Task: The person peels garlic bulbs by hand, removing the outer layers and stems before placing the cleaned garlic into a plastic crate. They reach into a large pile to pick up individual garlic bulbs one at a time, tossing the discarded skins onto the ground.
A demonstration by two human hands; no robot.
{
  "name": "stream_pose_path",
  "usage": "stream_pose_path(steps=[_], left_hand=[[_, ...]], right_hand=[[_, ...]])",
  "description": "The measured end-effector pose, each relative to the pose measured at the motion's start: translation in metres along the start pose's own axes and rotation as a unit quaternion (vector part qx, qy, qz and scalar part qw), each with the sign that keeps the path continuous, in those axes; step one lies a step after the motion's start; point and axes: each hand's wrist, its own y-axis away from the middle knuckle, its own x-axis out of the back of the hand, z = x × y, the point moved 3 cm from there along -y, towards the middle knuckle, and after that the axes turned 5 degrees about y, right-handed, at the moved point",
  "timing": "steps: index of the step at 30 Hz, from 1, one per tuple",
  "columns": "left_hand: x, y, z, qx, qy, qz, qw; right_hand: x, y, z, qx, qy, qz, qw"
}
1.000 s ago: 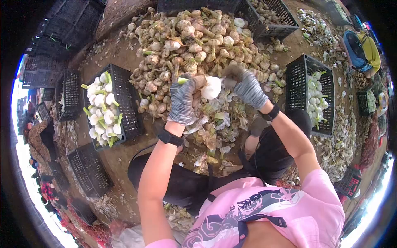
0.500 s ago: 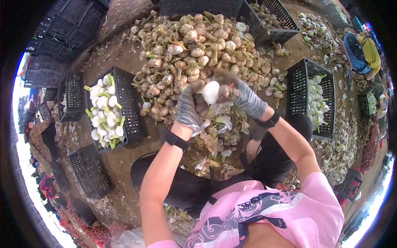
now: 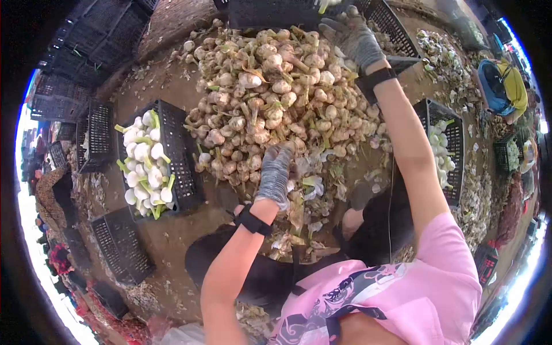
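Garlic (image 3: 264, 103): heaped at 12 o'clock, between a left crate (image 3: 183, 164) at 9 and a right crate (image 3: 458, 167) at 3, with a back crate (image 3: 405, 43) at 1. Reaches down to the left hand (image 3: 276, 175), in the middle, and lies to the lower left of the right hand (image 3: 356, 43), at 1 o'clock. At the left hand, gloved and partly curled against the near edge; cannot tell whether gripping anything. At the right hand, gloved, open with fingers spread; seen holding nothing. Beyond those fingers, at 12 to 1 o'clock, cut by the top edge: a white bulb (image 3: 329, 4).

Half a second ago, both hands together around a white bulb; now well apart. Looks brownish and soil-stained in the heap, with dry stalks; white and green-stemmed in the left crate.
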Motion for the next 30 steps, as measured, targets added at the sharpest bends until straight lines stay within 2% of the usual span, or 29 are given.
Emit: stream_pose_path(steps=[1,3,5,6,7,8,9,10,11,12,13,15,17,18,19,21,22,23,24,25,26,27,28,29,30], left_hand=[[-0.002,0.003,0.004,-0.005,0.002,-0.002,1.000],[-0.005,0.011,0.012,-0.001,0.026,0.058,0.998],[-0.001,0.005,0.007,0.017,0.040,0.056,0.997],[-0.003,0.000,0.011,-0.004,0.052,0.040,0.998],[-0.003,0.001,0.009,-0.018,0.060,0.025,0.998],[-0.001,0.000,0.007,-0.020,0.049,0.013,0.999],[0.001,-0.004,0.003,-0.023,0.038,0.000,0.999],[0.005,-0.011,-0.005,-0.041,0.016,-0.002,0.999],[0.001,-0.004,0.003,-0.026,-0.001,0.033,0.999],[-0.002,-0.001,0.005,-0.017,0.016,0.006,1.000],[-0.003,0.001,0.005,-0.005,0.035,-0.021,0.999],[-0.001,0.000,0.004,0.003,0.040,-0.012,0.999],[-0.002,0.000,0.001,0.017,0.045,-0.009,0.999],[-0.002,-0.002,0.002,-0.005,0.023,-0.014,1.000],[-0.002,-0.004,0.001,-0.028,0.003,-0.018,0.999],[-0.006,-0.001,0.006,-0.068,0.029,-0.029,0.997],[-0.004,-0.003,0.005,-0.068,0.024,-0.019,0.997],[-0.004,-0.006,0.005,-0.067,0.017,-0.010,0.998],[-0.008,-0.001,0.011,-0.084,0.016,0.019,0.996],[-0.006,-0.004,0.014,-0.090,-0.016,0.007,0.996],[-0.006,-0.010,0.013,-0.194,-0.070,0.025,0.978],[-0.007,-0.014,0.013,-0.295,-0.125,0.041,0.946],[-0.012,-0.012,0.022,-0.361,-0.159,0.017,0.919],[-0.018,-0.007,0.031,-0.423,-0.192,-0.008,0.885],[-0.028,0.008,0.039,-0.411,-0.169,-0.037,0.895]], right_hand=[[-0.005,-0.008,-0.005,0.018,0.048,0.045,0.998],[0.011,-0.030,0.016,-0.035,0.270,0.160,0.949],[0.084,-0.078,0.059,-0.103,0.455,0.215,0.858],[0.109,-0.099,0.083,-0.091,0.456,0.205,0.861],[0.137,-0.108,0.110,-0.069,0.643,0.162,0.745],[0.156,-0.118,0.134,-0.041,0.797,0.114,0.592],[0.154,-0.128,0.147,-0.008,0.911,0.063,0.407],[0.138,-0.113,0.142,-0.054,0.887,0.125,0.442],[0.126,-0.099,0.137,-0.102,0.855,0.183,0.474],[0.168,-0.118,0.159,-0.075,0.851,0.185,0.486],[0.126,-0.091,0.138,-0.084,0.790,0.266,0.546],[0.125,-0.087,0.136,-0.063,0.784,0.263,0.558],[0.206,-0.116,0.151,-0.104,0.769,0.242,0.582],[0.246,-0.131,0.159,-0.125,0.761,0.231,0.593],[0.224,-0.112,0.145,-0.124,0.763,0.233,0.590],[0.144,-0.056,0.104,-0.025,0.751,0.262,0.605],[0.146,-0.053,0.101,-0.115,0.777,0.221,0.578],[0.134,-0.035,0.098,-0.053,0.803,0.186,0.564],[0.162,-0.035,0.118,0.014,0.727,0.120,0.677],[0.192,-0.032,0.135,0.080,0.630,0.051,0.771],[0.154,-0.001,0.121,0.017,0.658,0.005,0.753],[0.084,0.043,0.098,-0.045,0.680,-0.040,0.731],[0.025,0.081,0.078,-0.083,0.554,-0.040,0.828],[-0.010,0.106,0.069,-0.118,0.412,-0.038,0.903],[-0.007,0.117,0.079,-0.074,0.452,-0.090,0.884]])
